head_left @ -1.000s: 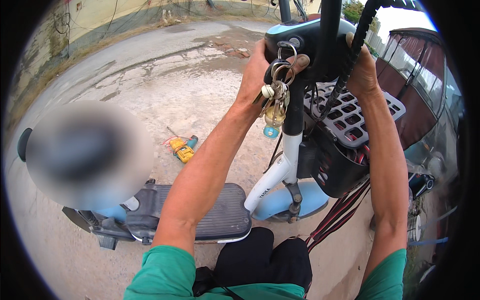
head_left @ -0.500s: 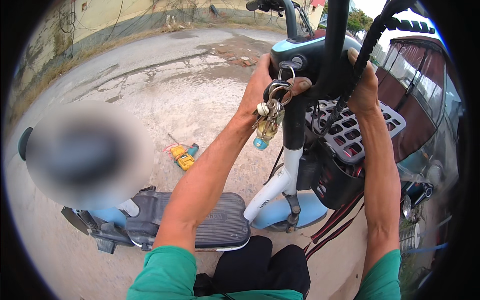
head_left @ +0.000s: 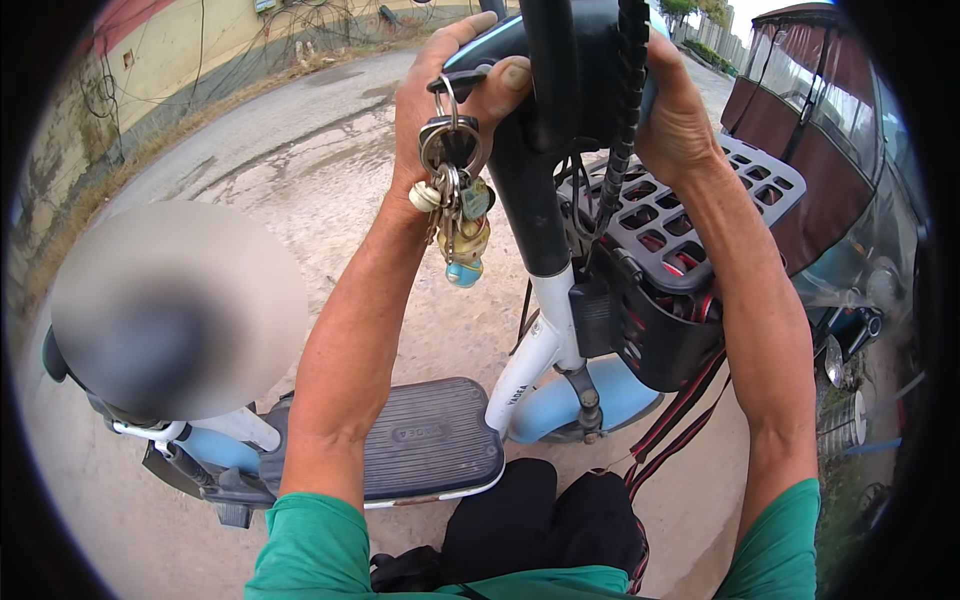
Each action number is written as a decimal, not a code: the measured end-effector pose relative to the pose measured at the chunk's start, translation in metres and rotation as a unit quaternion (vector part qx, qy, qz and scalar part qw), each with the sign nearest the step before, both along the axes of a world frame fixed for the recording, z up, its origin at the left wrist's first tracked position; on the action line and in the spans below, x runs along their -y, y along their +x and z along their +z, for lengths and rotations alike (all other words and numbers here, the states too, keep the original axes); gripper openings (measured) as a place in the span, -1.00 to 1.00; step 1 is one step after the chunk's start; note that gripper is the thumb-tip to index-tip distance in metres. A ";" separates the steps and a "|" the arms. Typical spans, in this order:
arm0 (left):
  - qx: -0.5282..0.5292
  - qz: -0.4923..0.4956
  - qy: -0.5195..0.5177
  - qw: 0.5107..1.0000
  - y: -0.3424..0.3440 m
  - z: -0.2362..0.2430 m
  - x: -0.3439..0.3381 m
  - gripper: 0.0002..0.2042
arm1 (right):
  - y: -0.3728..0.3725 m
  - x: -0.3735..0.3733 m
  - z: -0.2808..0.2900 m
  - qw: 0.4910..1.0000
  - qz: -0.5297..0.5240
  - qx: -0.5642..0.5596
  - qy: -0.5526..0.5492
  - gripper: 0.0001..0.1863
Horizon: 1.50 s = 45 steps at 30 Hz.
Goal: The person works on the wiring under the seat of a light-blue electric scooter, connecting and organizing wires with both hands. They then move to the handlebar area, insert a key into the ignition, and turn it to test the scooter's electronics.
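Both hands clasp the black, blue-edged front housing [head_left: 594, 85] of an electric scooter from its two sides. My left hand [head_left: 440, 110] wraps its left end, thumb pressed on the near face beside the lock. My right hand [head_left: 680, 125] curls round the right end; its fingertips are hidden behind the housing. A bunch of keys [head_left: 455, 215] with rings and small charms hangs by my left wrist, from a key at the lock. Below the housing runs the black steering column [head_left: 535, 215], white at its lower end. A dark spiral-wrapped cable [head_left: 628, 110] crosses in front.
A black front basket [head_left: 660, 345] with a grey slotted lid [head_left: 690, 215] stands under my right forearm. Red-black straps [head_left: 680, 425] hang below. The scooter's ribbed footboard [head_left: 430, 440] lies near my legs. A maroon covered vehicle [head_left: 800, 140] stands at right.
The housing, both hands and the keys sit higher and further left in the picture. The handlebar has mostly left the view, and the yellow-and-teal power tool on the ground no longer shows.
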State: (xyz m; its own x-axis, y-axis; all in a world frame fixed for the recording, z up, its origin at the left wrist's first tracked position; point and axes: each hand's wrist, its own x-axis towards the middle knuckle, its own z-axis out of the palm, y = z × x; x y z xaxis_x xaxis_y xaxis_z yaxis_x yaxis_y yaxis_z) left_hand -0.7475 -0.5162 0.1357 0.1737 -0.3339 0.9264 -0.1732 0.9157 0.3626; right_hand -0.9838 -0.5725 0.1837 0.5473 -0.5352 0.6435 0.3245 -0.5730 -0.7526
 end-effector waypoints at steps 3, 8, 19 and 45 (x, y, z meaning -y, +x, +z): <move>0.008 0.088 0.056 0.994 -0.003 0.006 -0.001 -0.23 | 0.008 -0.011 0.009 1.000 0.006 0.009 0.016 -0.07; -0.014 0.053 0.057 0.997 -0.012 0.008 -0.001 -0.35 | 0.025 -0.042 0.027 0.999 0.039 0.009 -0.018 -0.24; -0.034 0.020 0.039 0.998 -0.008 0.005 -0.004 -0.45 | 0.019 -0.062 0.023 0.993 0.035 0.076 0.089 -0.25; -0.007 0.025 0.056 0.998 0.008 -0.005 -0.015 -0.66 | -0.019 -0.042 0.028 0.996 0.029 -0.001 -0.087 0.21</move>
State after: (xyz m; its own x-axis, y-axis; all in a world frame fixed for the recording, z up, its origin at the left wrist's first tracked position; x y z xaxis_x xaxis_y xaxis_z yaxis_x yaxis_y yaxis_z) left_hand -0.7399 -0.5015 0.1311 0.2058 -0.4260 0.8810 -0.2116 0.8596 0.4651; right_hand -1.0028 -0.5305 0.2112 0.5756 -0.3838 0.7221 0.3593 -0.6745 -0.6449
